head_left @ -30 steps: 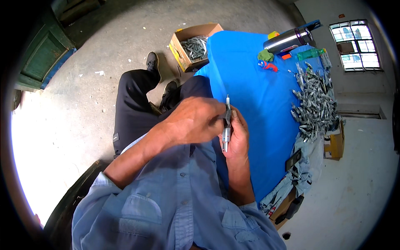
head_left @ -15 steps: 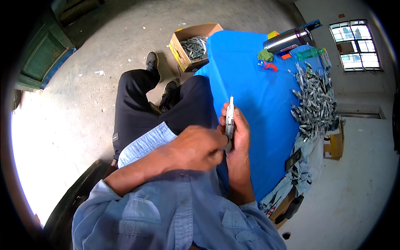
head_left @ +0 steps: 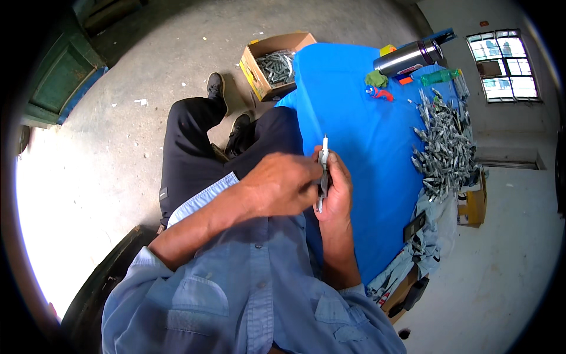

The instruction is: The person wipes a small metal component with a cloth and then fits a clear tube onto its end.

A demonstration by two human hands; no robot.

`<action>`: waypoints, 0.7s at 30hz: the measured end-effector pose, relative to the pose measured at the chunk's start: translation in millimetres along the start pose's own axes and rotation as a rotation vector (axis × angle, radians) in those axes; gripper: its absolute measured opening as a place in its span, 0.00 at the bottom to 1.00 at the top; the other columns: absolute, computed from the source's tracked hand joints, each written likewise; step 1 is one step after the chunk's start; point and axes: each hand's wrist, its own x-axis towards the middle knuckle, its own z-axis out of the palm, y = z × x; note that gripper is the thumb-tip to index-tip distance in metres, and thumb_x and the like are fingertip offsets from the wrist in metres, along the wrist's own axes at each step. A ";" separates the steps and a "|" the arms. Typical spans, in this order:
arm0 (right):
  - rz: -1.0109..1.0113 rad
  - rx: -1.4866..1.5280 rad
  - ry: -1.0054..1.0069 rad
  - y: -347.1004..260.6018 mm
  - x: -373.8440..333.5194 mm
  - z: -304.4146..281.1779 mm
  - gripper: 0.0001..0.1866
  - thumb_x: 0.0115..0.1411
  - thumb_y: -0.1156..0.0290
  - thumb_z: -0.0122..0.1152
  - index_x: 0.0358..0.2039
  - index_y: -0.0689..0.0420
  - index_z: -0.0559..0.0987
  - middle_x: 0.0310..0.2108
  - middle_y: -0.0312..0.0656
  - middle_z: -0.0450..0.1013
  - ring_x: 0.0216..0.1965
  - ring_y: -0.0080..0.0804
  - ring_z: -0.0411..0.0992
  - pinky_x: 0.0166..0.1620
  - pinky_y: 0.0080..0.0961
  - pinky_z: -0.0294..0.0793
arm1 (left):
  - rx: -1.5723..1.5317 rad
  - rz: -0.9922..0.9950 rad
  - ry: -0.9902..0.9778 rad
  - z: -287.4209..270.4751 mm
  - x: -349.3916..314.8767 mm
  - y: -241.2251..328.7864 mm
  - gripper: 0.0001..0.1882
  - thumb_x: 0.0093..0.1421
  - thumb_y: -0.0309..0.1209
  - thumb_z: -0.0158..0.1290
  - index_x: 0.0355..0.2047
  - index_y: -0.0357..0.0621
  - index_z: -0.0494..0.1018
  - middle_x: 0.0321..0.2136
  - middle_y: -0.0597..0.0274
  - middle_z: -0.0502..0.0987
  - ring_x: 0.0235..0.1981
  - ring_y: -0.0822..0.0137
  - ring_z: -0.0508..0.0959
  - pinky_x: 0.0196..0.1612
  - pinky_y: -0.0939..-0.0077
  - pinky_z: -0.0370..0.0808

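My right hand (head_left: pixel 338 192) holds a slim white and grey piece (head_left: pixel 324 154) upright, its thin pointed tip upward. The fingers wrap round its right side and back. My left hand (head_left: pixel 286 184) is closed against the left side of this piece, around its middle. What the left fingers pinch, if anything, is hidden behind the knuckles. The lower end of the piece shows below the left fingers, above my right wrist. Both hands are over my lap at the near edge of a blue-covered table (head_left: pixel 377 141).
A heap of slim grey pieces (head_left: pixel 445 147) lies along the table's right side. Beyond it are a green bottle (head_left: pixel 439 76), a steel flask (head_left: pixel 408 57), and a red and blue object (head_left: pixel 380 93). A cardboard box (head_left: pixel 254 74) of similar pieces stands on the floor (head_left: pixel 141 76).
My left hand has moved up along the piece from near its lower end to its middle. The lower end now shows. My right hand has barely moved.
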 end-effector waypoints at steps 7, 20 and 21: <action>0.043 -0.030 0.095 -7.2 5.6 -9.2 0.17 0.71 0.57 0.56 0.51 0.56 0.78 0.35 0.32 0.75 0.33 0.20 0.72 0.33 0.18 0.72 | -0.061 -0.015 -0.162 10.7 -24.0 15.7 0.06 0.56 0.30 0.52 0.29 0.40 0.76 0.27 0.47 0.79 0.32 0.43 0.80 0.37 0.50 0.76; -0.685 -0.556 0.414 -62.4 35.2 -50.4 0.17 0.74 0.67 0.51 0.56 0.66 0.70 0.50 0.49 0.75 0.50 0.33 0.77 0.36 0.22 0.82 | -0.105 -0.455 0.183 -50.9 -21.8 -46.6 0.09 0.56 0.27 0.55 0.29 0.31 0.75 0.19 0.48 0.72 0.19 0.67 0.73 0.25 0.67 0.70; -0.677 -0.572 0.410 -58.0 39.1 -59.8 0.17 0.74 0.68 0.51 0.55 0.66 0.70 0.51 0.50 0.75 0.50 0.34 0.77 0.38 0.23 0.84 | -0.076 -0.475 0.197 -53.5 -23.2 -54.0 0.09 0.57 0.28 0.55 0.29 0.30 0.75 0.18 0.52 0.72 0.20 0.69 0.72 0.26 0.68 0.70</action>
